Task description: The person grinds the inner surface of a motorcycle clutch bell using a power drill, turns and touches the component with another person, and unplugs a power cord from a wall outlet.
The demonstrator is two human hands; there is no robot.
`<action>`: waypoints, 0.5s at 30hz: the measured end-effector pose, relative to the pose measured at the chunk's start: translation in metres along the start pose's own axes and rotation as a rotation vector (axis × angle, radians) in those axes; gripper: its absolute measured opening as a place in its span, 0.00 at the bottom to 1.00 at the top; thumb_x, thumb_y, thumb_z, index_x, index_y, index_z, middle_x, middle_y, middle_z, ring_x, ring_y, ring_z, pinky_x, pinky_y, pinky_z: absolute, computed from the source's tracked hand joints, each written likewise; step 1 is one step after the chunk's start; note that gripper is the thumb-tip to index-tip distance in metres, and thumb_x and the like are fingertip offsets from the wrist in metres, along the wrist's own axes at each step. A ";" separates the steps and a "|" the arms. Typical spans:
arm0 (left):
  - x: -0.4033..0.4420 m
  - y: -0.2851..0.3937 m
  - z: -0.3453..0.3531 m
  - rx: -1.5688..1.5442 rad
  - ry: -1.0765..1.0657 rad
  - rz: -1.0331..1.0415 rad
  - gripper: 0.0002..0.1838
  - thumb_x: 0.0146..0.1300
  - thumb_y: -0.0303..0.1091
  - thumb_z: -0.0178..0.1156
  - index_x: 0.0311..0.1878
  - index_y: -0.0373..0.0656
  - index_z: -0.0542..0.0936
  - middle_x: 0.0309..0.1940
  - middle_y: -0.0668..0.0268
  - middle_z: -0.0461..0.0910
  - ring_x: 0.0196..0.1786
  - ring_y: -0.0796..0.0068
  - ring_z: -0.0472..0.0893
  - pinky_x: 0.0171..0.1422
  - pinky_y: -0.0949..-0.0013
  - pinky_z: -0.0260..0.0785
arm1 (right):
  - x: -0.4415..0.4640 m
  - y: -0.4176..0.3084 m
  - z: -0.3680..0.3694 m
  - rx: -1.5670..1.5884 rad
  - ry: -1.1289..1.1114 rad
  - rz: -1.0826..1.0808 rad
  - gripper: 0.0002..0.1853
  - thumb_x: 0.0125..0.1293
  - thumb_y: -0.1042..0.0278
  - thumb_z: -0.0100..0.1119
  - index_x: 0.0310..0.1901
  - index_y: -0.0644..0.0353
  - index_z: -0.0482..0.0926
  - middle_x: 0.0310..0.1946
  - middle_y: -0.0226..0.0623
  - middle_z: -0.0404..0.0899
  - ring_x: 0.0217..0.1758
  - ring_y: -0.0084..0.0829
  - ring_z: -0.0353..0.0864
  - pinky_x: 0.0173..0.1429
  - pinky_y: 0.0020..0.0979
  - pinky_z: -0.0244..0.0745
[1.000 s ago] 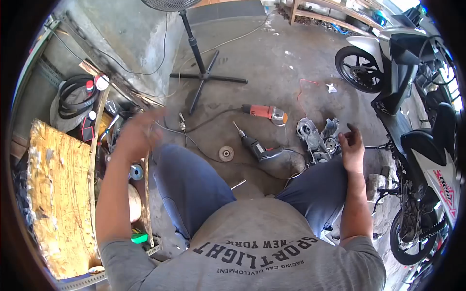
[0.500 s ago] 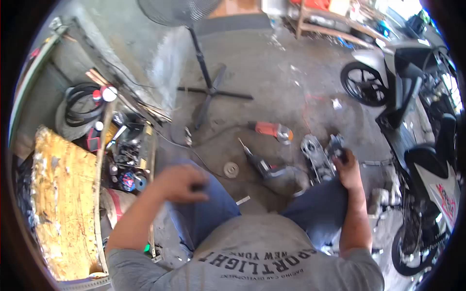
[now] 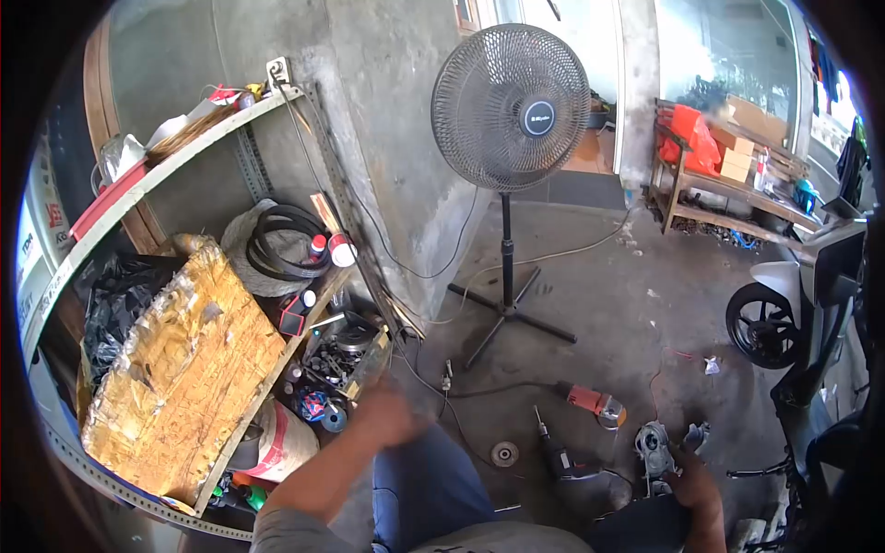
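Note:
My left hand, smeared by motion, is over my left knee beside the shelf unit; its fingers do not show clearly. Low on the right, my right hand has its fingers closed at the near end of a small grey metal engine part, partly covering it. Just left of those fingers a larger grey engine casing lies on the floor. Left of the casing are a dark power drill with a long bit and an orange angle grinder. A round metal disc lies flat nearby.
A black standing fan rises ahead on a cross-shaped base. On the left, a metal-framed shelf holds a worn wooden board, black belts and loose parts. A motorbike stands right; a wooden bench is behind. Cables cross the floor.
The view has tilted up and turned left, bringing the whole fan and upper shelf into sight. My left hand has moved towards the shelf's parts; my right hand stays by the engine parts.

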State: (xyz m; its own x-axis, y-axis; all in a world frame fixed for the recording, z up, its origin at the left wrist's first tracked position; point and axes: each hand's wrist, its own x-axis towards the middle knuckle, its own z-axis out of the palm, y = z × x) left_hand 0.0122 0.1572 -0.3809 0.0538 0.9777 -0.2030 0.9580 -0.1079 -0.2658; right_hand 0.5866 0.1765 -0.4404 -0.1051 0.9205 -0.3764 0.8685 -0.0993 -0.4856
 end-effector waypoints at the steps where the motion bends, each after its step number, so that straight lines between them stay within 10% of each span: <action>1: -0.002 -0.005 -0.002 0.117 -0.038 -0.212 0.27 0.69 0.60 0.55 0.57 0.48 0.84 0.60 0.60 0.81 0.60 0.56 0.79 0.68 0.56 0.69 | -0.004 -0.009 -0.003 -0.062 -0.101 0.012 0.25 0.60 0.58 0.67 0.56 0.61 0.78 0.50 0.46 0.81 0.49 0.45 0.79 0.53 0.39 0.74; 4: -0.027 0.006 0.043 -0.635 0.242 -0.093 0.26 0.67 0.60 0.58 0.52 0.48 0.85 0.56 0.62 0.83 0.58 0.57 0.80 0.69 0.52 0.64 | 0.003 -0.040 -0.014 -0.176 -0.303 0.028 0.31 0.63 0.52 0.64 0.65 0.58 0.76 0.61 0.47 0.80 0.61 0.50 0.80 0.63 0.40 0.74; 6: -0.051 0.028 0.055 -0.445 0.352 0.227 0.24 0.62 0.60 0.63 0.50 0.51 0.86 0.55 0.66 0.83 0.58 0.61 0.80 0.65 0.57 0.66 | 0.010 -0.053 -0.022 -0.484 -0.779 -0.150 0.32 0.66 0.43 0.57 0.66 0.54 0.76 0.60 0.46 0.81 0.58 0.50 0.81 0.62 0.42 0.74; 9: -0.054 0.042 0.043 -0.367 0.453 0.295 0.24 0.58 0.57 0.68 0.50 0.51 0.86 0.54 0.68 0.84 0.57 0.65 0.80 0.63 0.62 0.66 | 0.046 -0.005 0.004 -0.516 -0.710 -0.136 0.31 0.67 0.43 0.55 0.65 0.54 0.77 0.58 0.46 0.82 0.55 0.48 0.83 0.57 0.42 0.77; 12: -0.037 0.034 0.050 -0.532 0.452 0.144 0.23 0.56 0.53 0.69 0.50 0.51 0.86 0.53 0.69 0.84 0.56 0.67 0.79 0.63 0.61 0.65 | 0.117 0.087 0.064 -0.151 -1.147 0.238 0.44 0.61 0.31 0.63 0.71 0.54 0.71 0.67 0.48 0.75 0.68 0.43 0.75 0.71 0.49 0.71; 15: -0.023 0.026 0.050 -0.535 0.468 0.197 0.23 0.55 0.52 0.69 0.50 0.49 0.86 0.52 0.69 0.84 0.54 0.67 0.80 0.63 0.62 0.65 | 0.129 0.106 0.090 -0.328 -1.205 -0.111 0.39 0.62 0.29 0.60 0.60 0.57 0.78 0.56 0.45 0.81 0.56 0.43 0.79 0.62 0.48 0.73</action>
State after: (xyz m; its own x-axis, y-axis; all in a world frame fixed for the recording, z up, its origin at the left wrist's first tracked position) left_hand 0.0214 0.1227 -0.4304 0.2387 0.9367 0.2561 0.9183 -0.3035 0.2542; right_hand 0.6213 0.2511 -0.6110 -0.4104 -0.0299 -0.9114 0.8879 0.2148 -0.4069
